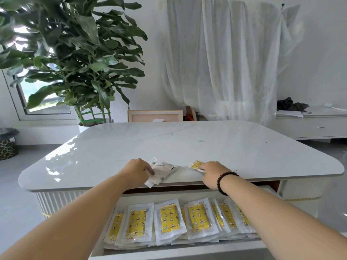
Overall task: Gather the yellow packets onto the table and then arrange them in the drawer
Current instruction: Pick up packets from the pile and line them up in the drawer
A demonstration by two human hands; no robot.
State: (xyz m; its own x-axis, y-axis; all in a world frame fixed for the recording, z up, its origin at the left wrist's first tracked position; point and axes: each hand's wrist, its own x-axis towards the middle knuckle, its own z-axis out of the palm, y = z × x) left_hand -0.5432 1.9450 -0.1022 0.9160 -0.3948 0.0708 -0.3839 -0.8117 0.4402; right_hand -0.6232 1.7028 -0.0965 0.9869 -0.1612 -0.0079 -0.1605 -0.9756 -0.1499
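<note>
At the table (pixel 187 147) near edge, left hand (pixel 138 170) fingers clamp white-backed packets (pixel 162 170); right hand (pixel 213 172) fingers pinch a yellow packet (pixel 196 164).

Home living room. White marble-look coffee table (pixel 169 145) with drawer, large potted plant (pixel 75 59) by a window (pixel 43 98). Low white sideboard (pixel 309 126), furniture under a dust sheet (pixel 225 59).

No wording can be read anywhere. The packets (pixel 170 220) in the drawer (pixel 169 254) below both hands carry small dark print along their top and bottom edges, too small to make out. A white packet (pixel 162 168) under the left hand (pixel 138 171) shows a barcode-like patch at its far corner, its digits illegible.
</note>
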